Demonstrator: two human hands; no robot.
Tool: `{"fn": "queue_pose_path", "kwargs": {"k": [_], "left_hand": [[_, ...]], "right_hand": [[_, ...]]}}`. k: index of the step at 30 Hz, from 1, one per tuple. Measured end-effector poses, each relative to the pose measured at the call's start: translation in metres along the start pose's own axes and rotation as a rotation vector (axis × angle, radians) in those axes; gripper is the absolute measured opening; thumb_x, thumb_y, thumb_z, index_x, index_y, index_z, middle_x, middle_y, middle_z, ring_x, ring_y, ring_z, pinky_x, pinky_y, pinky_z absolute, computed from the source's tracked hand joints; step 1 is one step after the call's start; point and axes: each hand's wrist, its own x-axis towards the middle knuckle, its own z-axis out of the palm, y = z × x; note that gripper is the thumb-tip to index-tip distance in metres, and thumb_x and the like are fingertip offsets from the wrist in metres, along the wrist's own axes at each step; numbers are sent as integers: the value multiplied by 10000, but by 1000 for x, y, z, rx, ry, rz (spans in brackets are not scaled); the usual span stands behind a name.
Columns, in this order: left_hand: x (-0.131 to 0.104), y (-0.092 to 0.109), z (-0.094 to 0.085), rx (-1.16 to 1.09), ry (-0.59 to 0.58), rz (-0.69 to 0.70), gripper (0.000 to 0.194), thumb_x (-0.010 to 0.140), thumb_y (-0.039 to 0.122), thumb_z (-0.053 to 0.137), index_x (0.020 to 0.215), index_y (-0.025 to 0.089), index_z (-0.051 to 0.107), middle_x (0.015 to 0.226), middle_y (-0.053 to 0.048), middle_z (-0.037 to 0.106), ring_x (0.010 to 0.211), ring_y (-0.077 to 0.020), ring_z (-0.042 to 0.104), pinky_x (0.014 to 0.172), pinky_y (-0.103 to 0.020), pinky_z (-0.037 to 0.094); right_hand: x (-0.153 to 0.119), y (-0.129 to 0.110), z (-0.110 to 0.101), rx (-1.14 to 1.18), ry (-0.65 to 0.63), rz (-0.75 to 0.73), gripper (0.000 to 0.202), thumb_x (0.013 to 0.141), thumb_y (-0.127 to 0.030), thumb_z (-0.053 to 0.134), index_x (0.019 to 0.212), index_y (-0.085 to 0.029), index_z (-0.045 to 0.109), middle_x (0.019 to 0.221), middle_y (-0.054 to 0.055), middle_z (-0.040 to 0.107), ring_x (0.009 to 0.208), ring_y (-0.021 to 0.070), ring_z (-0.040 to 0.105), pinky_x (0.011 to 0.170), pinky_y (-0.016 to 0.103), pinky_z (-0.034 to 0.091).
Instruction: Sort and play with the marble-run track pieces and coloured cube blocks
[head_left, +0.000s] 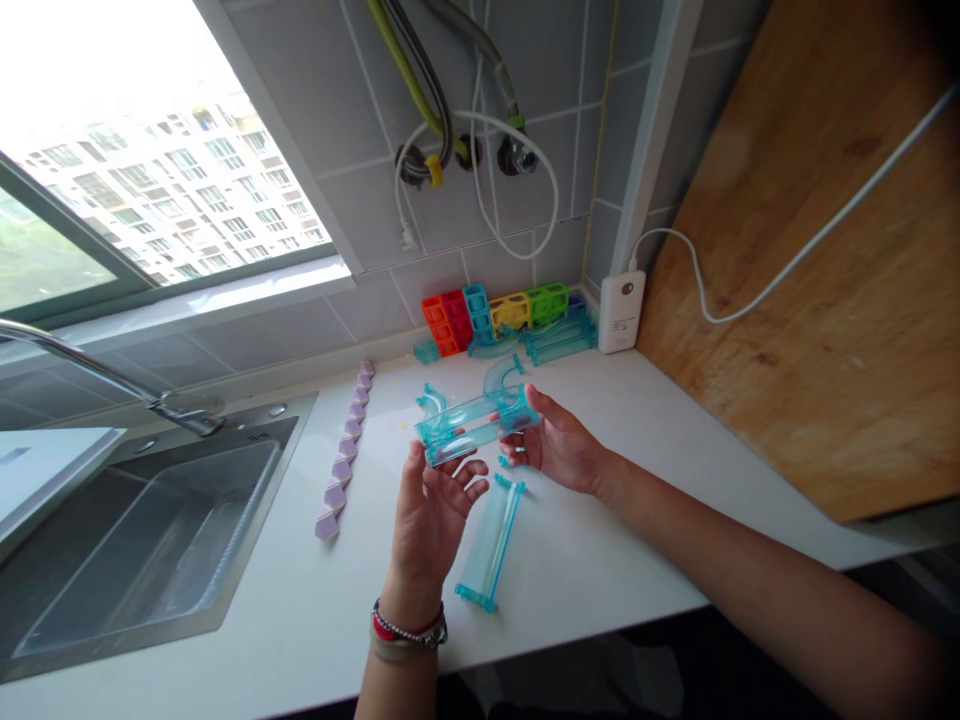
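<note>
Between my two hands, a translucent blue plastic track piece (pixel 474 418) is held up above the white counter. My left hand (pixel 436 508) grips its near left end, thumb at the edge and fingers curled below. At the opposite end, my right hand (pixel 562 443) pinches it with the thumb on top; some fingertips are partly hidden. Below the hands lies a straight translucent blue track piece (pixel 489 548). Curved pieces, one at the left (pixel 433 400) and another farther back (pixel 501 375), rest behind the held piece.
Red blocks (pixel 448 322), yellow blocks (pixel 510 312) and green blocks (pixel 548 303) line the back wall, near stacked blue tracks (pixel 561 340). A row of purple pieces (pixel 343 468) lies beside the sink (pixel 259 500). A white corded device (pixel 622 312) stands at the right.
</note>
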Motion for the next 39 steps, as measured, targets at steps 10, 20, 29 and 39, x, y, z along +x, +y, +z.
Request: {"fn": "queue_pose_path", "kwargs": {"k": [10,20,29,39], "left_hand": [[-1,-8,-6,114,-66,58,380,865,417,768,1155,181,696,1150,-91,734,936,-227,742,790,-338,632],[0,-1,-5,82,53,173,401,917,387,701,1274,206,669,1427,-124,602,1114,-250,698,962,-403,584],[1,-3,-10,337,278,433,405,813,285,810,1196,209,703,1124,-62,727,950,-172,701,927,-331,554],[3,-3,-7,431,256,507,381,812,224,798,1178,214,693,1183,-72,694,1075,-208,648,888,-272,519]], "right_hand": [[4,-3,-8,75,25,-29,531,887,-681,621,960,-172,751,728,32,711,579,146,608,553,269,526],[2,-6,-10,-101,-3,-143,338,870,-437,660,1135,-238,723,1136,62,735,813,186,678,650,288,558],[-1,9,-4,-603,25,-271,448,813,-370,789,1236,-284,669,1364,65,585,1082,220,628,938,387,539],[0,15,-9,-1048,85,-424,613,818,-451,803,1368,-308,572,1291,90,646,1208,281,596,1009,441,483]]}}
